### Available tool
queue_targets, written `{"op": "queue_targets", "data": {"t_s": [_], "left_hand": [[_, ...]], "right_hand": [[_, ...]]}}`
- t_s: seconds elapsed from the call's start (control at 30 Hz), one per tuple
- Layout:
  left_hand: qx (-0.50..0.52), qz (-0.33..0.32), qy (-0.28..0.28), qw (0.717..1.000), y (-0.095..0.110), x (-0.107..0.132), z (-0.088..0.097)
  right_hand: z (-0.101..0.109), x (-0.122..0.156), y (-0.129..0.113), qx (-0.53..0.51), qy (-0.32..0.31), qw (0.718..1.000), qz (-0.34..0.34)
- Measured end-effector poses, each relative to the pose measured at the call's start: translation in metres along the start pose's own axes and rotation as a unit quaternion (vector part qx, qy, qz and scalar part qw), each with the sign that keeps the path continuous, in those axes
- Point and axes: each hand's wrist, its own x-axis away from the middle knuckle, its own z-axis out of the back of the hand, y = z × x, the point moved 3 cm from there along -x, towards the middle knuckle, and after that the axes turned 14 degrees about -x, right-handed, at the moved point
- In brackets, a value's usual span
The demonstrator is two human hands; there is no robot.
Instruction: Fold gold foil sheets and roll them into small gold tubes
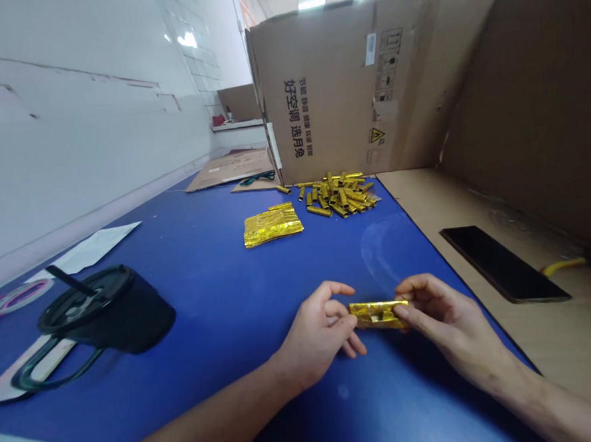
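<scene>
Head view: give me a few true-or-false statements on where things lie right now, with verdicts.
1. The left hand and right hand hold one gold foil piece between them. True.
2. The pile of rolled gold foil pieces lies at the foot of the cardboard box. True.
3. The black phone lies on the blue tabletop. False: it lies on the cardboard sheet at the right.
4. The flat stack of gold foil sheets lies under the right hand. False: it lies farther up, left of the pile, clear of both hands.

Foil stack [272, 225] lies left of roll pile [340, 194], before box [347, 84].
</scene>
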Motion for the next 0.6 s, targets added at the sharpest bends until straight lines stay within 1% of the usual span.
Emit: {"op": "queue_targets", "data": {"t_s": [0.1,0.23,0.33,0.4,0.5,0.6], "left_hand": [[0.039,-0.012,0.012,0.999,0.0007,0.002,-0.0005],[0.065,0.0,-0.013,0.998,0.0024,0.0028,-0.0015],[0.044,0.022,-0.025,0.998,0.0013,0.0023,-0.002],[0.015,0.023,-0.02,0.999,0.0,0.0017,-0.0019],[-0.023,-0.001,-0.004,1.0,-0.0016,0.0011,-0.0012],[-0.031,-0.021,0.005,0.999,-0.0032,0.0007,-0.0003]], "right_hand": [[0.0009,0.0,-0.0014,0.01,0.0,1.0,0.006],[0.002,0.0,0.0012,0.014,-0.01,1.0,0.004],[0.0011,-0.0002,0.0032,0.023,-0.031,0.999,-0.012],[0.0005,-0.0008,0.0036,0.015,-0.039,0.999,-0.03],[0.0001,-0.0023,0.0041,-0.02,-0.049,0.996,-0.067],[-0.0009,-0.0039,0.0047,-0.068,-0.075,0.99,-0.095]]}}
